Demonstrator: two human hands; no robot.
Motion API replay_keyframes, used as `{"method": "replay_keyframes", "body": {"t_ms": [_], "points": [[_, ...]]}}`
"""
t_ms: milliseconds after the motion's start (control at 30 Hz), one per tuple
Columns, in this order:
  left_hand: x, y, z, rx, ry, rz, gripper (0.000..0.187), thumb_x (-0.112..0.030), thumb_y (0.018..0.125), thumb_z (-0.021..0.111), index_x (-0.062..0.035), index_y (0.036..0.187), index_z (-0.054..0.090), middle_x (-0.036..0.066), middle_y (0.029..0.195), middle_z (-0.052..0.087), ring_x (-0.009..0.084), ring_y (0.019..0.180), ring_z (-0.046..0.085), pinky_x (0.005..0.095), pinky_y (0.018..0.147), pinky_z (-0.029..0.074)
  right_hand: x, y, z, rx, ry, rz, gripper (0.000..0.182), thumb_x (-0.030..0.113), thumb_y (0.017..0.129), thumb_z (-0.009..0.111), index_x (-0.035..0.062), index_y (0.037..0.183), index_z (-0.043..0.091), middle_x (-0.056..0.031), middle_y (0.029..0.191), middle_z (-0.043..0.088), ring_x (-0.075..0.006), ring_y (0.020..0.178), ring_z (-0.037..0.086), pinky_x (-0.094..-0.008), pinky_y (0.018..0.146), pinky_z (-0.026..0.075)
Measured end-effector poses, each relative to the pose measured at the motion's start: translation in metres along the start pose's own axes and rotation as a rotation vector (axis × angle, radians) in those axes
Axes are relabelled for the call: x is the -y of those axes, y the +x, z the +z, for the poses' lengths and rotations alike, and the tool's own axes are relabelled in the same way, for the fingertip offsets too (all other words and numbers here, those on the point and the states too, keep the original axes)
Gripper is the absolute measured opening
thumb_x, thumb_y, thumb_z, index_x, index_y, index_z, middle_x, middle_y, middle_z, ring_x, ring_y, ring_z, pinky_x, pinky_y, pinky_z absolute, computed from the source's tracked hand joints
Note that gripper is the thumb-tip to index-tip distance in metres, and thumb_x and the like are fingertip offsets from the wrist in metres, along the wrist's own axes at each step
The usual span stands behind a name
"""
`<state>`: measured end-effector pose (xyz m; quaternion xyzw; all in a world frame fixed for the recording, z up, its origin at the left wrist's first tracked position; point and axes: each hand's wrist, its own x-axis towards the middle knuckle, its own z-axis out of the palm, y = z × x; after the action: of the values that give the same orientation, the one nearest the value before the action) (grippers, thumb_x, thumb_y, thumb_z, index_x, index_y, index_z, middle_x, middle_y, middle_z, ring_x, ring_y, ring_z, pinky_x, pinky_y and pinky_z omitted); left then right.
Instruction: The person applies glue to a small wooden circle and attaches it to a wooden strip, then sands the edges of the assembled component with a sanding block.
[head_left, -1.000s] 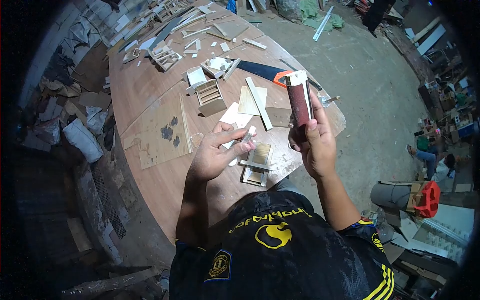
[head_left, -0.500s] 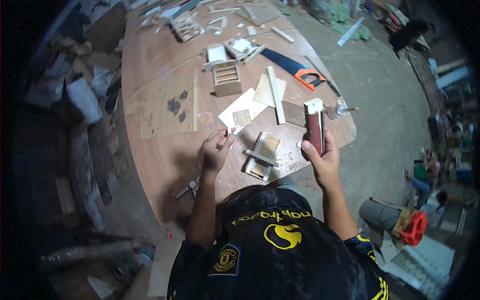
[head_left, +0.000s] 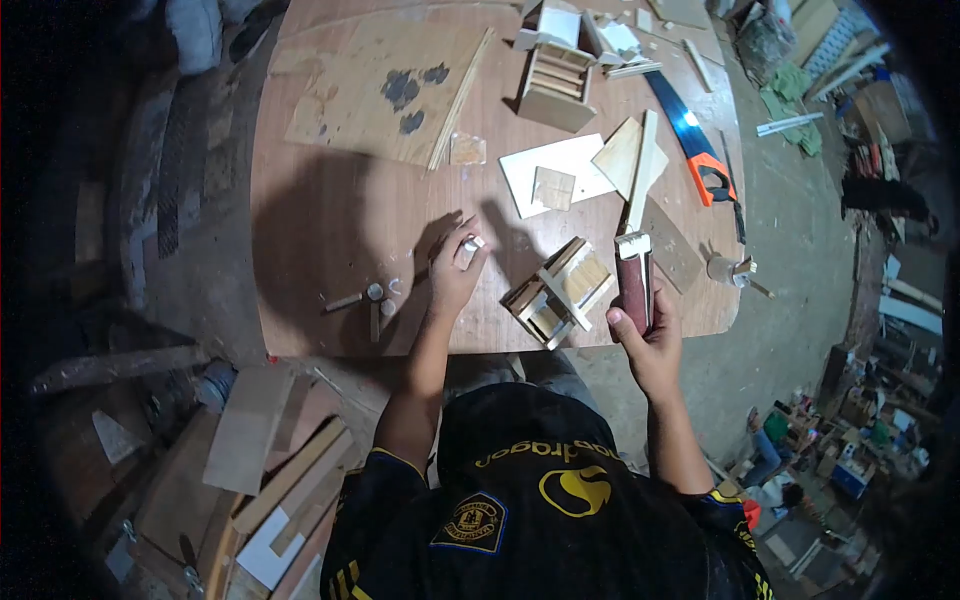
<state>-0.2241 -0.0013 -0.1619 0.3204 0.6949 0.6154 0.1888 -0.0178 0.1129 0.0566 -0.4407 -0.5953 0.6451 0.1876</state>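
Observation:
My left hand [head_left: 457,272] is closed, pinching a small whitish piece [head_left: 473,243] above the table. In my right hand [head_left: 652,348] I grip a sanding block [head_left: 634,285] wrapped in reddish-brown sandpaper, held upright near the table's front edge. Between the two hands, a small wooden box-like frame [head_left: 585,282] with a strip across it rests on the table. A white board [head_left: 520,180] carrying a small square of wood [head_left: 553,188] lies beyond my left hand.
A handsaw [head_left: 690,130] with an orange and black handle lies at the right. Near it stands a jar [head_left: 721,268] with sticks in it. A slatted wooden piece [head_left: 558,90] sits farther back. Small round-headed wooden pieces [head_left: 375,293] lie left of my left hand.
My view has shifted, so the table and its things appear displaced and turned. My left hand now appears farther from the white board. Both hands keep their holds.

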Motion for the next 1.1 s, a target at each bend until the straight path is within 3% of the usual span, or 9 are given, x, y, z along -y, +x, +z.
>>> {"method": "replay_keyframes", "body": {"t_ms": [200,300,433,500,600,700,767,867,1100], "points": [[-0.024,0.001,-0.009,-0.029,-0.009,-0.150,0.035,-0.008,0.078,0.076,-0.0059,0.111,0.063,0.008,0.107,0.068,0.0246,0.105,0.061,0.0358,0.093,0.046,-0.013,0.031,0.027,0.119,-0.085,-0.003,0.041,0.008,0.086,0.073,0.0015,0.121,0.053,-0.0027,0.106,0.061,-0.0084,0.097,0.055,-0.0247,0.087,0.044],[-0.024,0.005,-0.010,-0.058,0.298,0.102,0.032,-0.014,0.075,0.078,-0.0119,0.105,0.068,0.003,0.097,0.069,0.0236,0.105,0.057,0.0387,0.092,0.041,-0.015,0.039,0.036,0.145,-0.099,-0.030,0.040,0.007,0.086,0.072,0.0019,0.121,0.053,-0.0025,0.105,0.061,-0.0087,0.097,0.055,-0.0248,0.087,0.044],[-0.033,0.004,-0.010,-0.056,0.317,0.093,0.032,-0.018,0.075,0.079,-0.0138,0.106,0.069,0.002,0.097,0.069,0.0229,0.110,0.055,0.0398,0.096,0.036,-0.018,0.051,0.046,0.182,-0.145,-0.116,0.041,0.006,0.085,0.073,0.0014,0.121,0.053,-0.0038,0.106,0.060,-0.0097,0.098,0.055,-0.0251,0.087,0.044],[-0.035,0.001,-0.012,-0.021,0.358,0.087,0.033,-0.014,0.076,0.078,-0.0112,0.108,0.070,0.008,0.117,0.063,0.0252,0.111,0.057,0.0375,0.096,0.042,-0.023,0.058,0.049,0.245,-0.204,-0.163,0.045,0.007,0.085,0.073,0.0004,0.123,0.052,-0.0054,0.109,0.060,-0.0109,0.099,0.056,-0.0259,0.088,0.044],[-0.032,-0.003,-0.015,0.008,0.272,0.045,0.031,-0.012,0.077,0.076,-0.0106,0.108,0.070,0.010,0.118,0.063,0.0267,0.115,0.056,0.0376,0.097,0.043,-0.034,0.067,0.056,0.280,-0.250,-0.118,0.049,0.008,0.084,0.074,0.0004,0.127,0.051,-0.0061,0.110,0.060,-0.0115,0.100,0.056,-0.0265,0.088,0.045],[-0.027,-0.009,-0.013,-0.047,0.146,-0.029,0.031,-0.017,0.078,0.076,-0.0135,0.109,0.070,0.012,0.119,0.062,0.0253,0.118,0.052,0.0415,0.100,0.035,-0.042,0.071,0.065,0.313,-0.319,-0.146,0.046,0.009,0.089,0.066,0.0012,0.131,0.050,-0.0133,0.111,0.062,-0.0195,0.101,0.061,-0.0313,0.088,0.047],[-0.018,-0.014,-0.015,-0.038,0.154,-0.011,0.030,-0.015,0.079,0.074,-0.0122,0.108,0.070,0.011,0.116,0.063,0.0260,0.117,0.053,0.0419,0.100,0.036,-0.053,0.076,0.072,0.347,-0.486,-0.297,0.045,0.010,0.091,0.059,0.0041,0.134,0.048,-0.0209,0.109,0.061,-0.0335,0.098,0.063,-0.0377,0.085,0.049],[-0.017,-0.018,-0.017,-0.022,0.126,-0.004,0.028,-0.011,0.080,0.071,-0.0099,0.108,0.069,0.012,0.111,0.065,0.0272,0.114,0.056,0.0420,0.097,0.038,-0.043,0.079,0.086,0.384,-0.687,-0.378,0.050,0.010,0.089,0.060,0.0077,0.137,0.046,-0.0215,0.104,0.060,-0.0390,0.093,0.061,-0.0413,0.080,0.049],[-0.011,-0.020,-0.017,-0.040,0.316,0.148,0.020,-0.002,0.077,0.064,-0.0055,0.096,0.068,0.013,0.095,0.066,0.0303,0.100,0.060,0.0440,0.090,0.042,-0.047,0.071,0.109,0.428,-0.813,-0.422,0.057,0.008,0.090,0.059,0.0122,0.144,0.041,-0.0198,0.094,0.059,-0.0377,0.078,0.060,-0.0413,0.071,0.050]]}}
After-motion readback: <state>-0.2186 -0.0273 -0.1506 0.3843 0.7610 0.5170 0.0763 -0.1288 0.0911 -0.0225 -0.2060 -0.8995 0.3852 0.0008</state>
